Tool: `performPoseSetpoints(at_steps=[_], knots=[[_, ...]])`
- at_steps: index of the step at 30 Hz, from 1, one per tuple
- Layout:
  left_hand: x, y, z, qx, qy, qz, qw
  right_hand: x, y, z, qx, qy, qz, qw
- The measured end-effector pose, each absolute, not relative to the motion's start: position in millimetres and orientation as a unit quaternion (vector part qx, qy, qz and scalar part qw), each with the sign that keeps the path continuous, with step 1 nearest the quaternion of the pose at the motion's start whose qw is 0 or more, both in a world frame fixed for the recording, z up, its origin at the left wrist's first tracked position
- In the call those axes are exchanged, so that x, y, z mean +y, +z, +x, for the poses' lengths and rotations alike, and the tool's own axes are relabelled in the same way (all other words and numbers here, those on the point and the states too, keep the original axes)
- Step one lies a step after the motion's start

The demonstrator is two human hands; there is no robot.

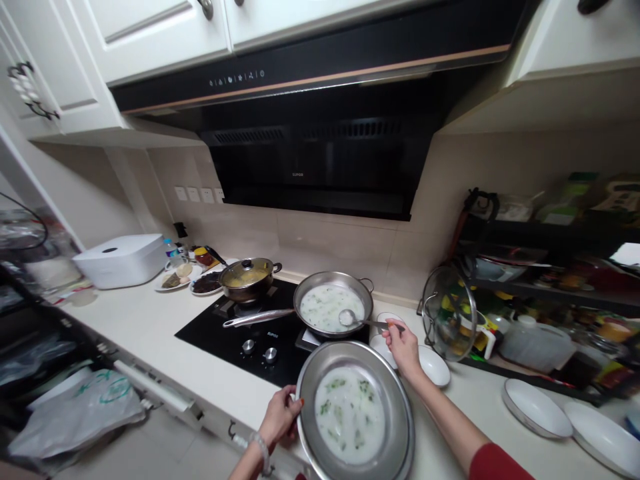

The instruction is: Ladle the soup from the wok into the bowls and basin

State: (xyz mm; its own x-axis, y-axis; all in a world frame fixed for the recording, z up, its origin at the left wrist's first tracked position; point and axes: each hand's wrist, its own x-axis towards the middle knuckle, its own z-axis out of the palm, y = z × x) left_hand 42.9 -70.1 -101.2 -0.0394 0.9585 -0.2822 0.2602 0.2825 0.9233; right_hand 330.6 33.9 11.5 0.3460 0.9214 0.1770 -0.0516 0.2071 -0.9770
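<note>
My left hand (281, 415) grips the left rim of a large steel bowl (400, 427), which holds white soup with green bits. In my right hand (401, 343) is the handle of a metal ladle (347, 318). The ladle's head rests at the surface of similar white soup (325, 303) in a steel pan (367, 300) on the cooktop. The steel bowl is in front of the pan, nearer to me, and tilted slightly.
A lidded pot (247, 283) stands at the cooktop's (225, 337) back left. White bowls (434, 365) sit by my right forearm, with more dishes (537, 408) farther right. A glass lid (450, 313) leans by the rack. Food plates (206, 291) and a white box (120, 261) are left.
</note>
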Motion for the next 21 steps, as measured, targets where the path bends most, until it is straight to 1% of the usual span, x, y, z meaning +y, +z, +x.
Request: performPoseSetpoints(at_steps=[9,14,21], knots=[[-69.3,-104.0,42.3,0.632,0.348,0.490,0.489,31.9,18.0,335.7,-0.384,0.392,-0.501,0.669],[-69.8,-103.2,42.9,0.629,0.349,0.488,0.495,21.7,29.6,341.5,-0.370,0.406,-0.488,0.679],[-70.6,-104.0,42.7,0.625,0.354,0.485,0.498,-17.4,50.2,356.1,-0.384,0.435,-0.486,0.653]])
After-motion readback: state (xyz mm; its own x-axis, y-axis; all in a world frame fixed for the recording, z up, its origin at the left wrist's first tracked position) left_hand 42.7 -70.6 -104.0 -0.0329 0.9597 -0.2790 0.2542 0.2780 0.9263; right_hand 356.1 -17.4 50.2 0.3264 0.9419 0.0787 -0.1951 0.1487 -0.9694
